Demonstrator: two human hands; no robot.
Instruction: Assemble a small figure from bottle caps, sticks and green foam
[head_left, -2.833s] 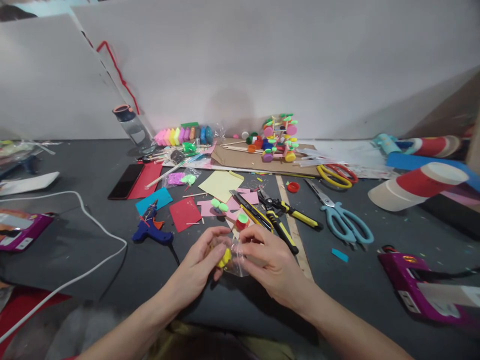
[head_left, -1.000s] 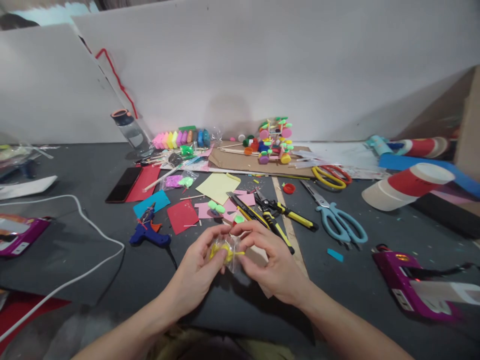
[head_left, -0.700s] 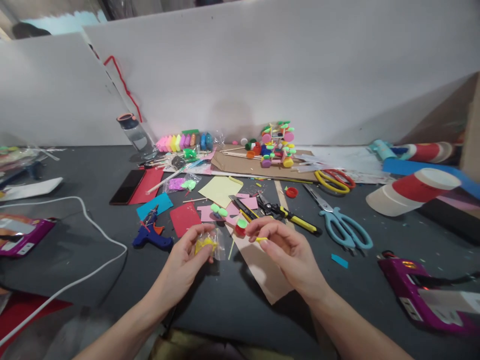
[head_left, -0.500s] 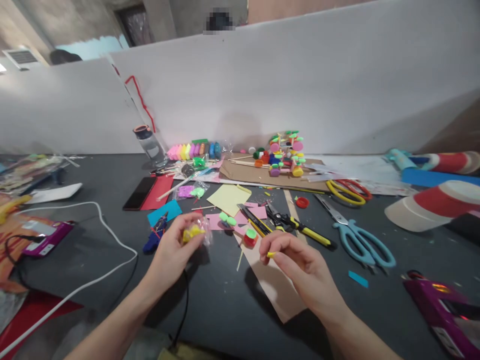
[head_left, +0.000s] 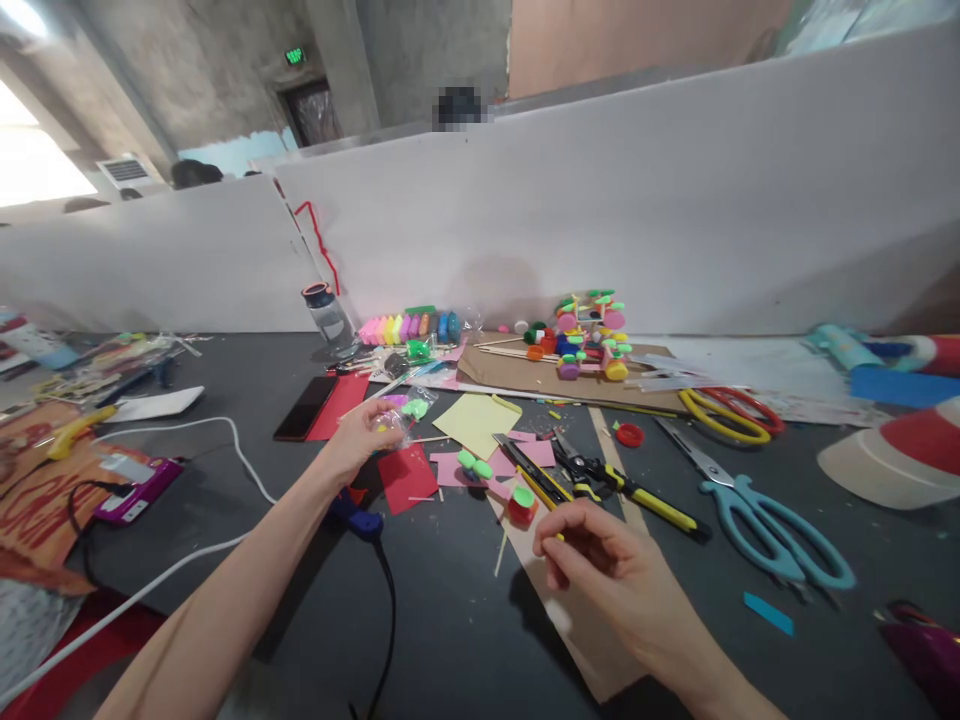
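Observation:
My left hand (head_left: 361,440) reaches out over the table, its fingers closed on a clear plastic packet (head_left: 397,428) with a little yellow clay showing. Just beyond it lie a green clay packet (head_left: 415,408) and a purple one. My right hand (head_left: 611,575) hovers above the cardboard strip (head_left: 600,655), thumb and forefinger pinching a small yellow piece of clay (head_left: 559,538), mostly hidden. To the left of that hand stands a red bottle cap (head_left: 523,510) topped with green. A piece with light green discs (head_left: 474,464) rests on pink paper.
A craft knife (head_left: 536,472), pliers (head_left: 577,465) and another yellow-black cutter (head_left: 660,505) lie mid-table. Blue-handled scissors (head_left: 765,520) are on the right, near a paper cup (head_left: 885,455). A blue glue gun (head_left: 356,515) with its cord lies under my left forearm. A colourful built model (head_left: 592,335) stands behind.
My left hand has moved away from me with the packet, toward the other clay packets, uncovering red paper. My right hand keeps its pinch. The camera view has shifted left and up.

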